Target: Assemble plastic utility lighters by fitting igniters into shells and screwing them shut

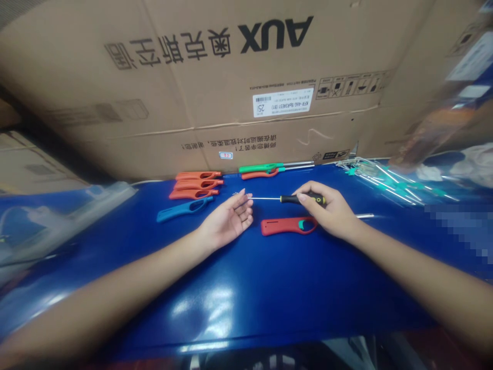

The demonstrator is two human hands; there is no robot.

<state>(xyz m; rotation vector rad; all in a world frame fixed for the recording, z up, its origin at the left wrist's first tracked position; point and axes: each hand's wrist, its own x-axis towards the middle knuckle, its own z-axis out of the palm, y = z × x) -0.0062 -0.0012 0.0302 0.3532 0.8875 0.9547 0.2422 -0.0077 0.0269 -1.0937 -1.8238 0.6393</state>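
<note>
My right hand [327,208] is wrapped round the black-and-yellow handle of a screwdriver [265,198], its thin shaft pointing left. The tip of the shaft reaches the fingertips of my left hand [231,218], whose thumb and forefinger are pinched together. Tiny thin bits show at that pinch, too small to name. Below the screwdriver lies a red lighter [283,226] with a green trigger; its metal tube sticks out beyond my right hand, which hides its middle. To the left of my left hand is a blue lighter casing [183,209].
Several orange lighter casings [196,184] lie behind the blue one. A green lighter [259,168] and an orange lighter [259,175] rest by the large cardboard box [215,103]. Metal tubes with green parts [400,185] are piled at right on the blue table [246,298].
</note>
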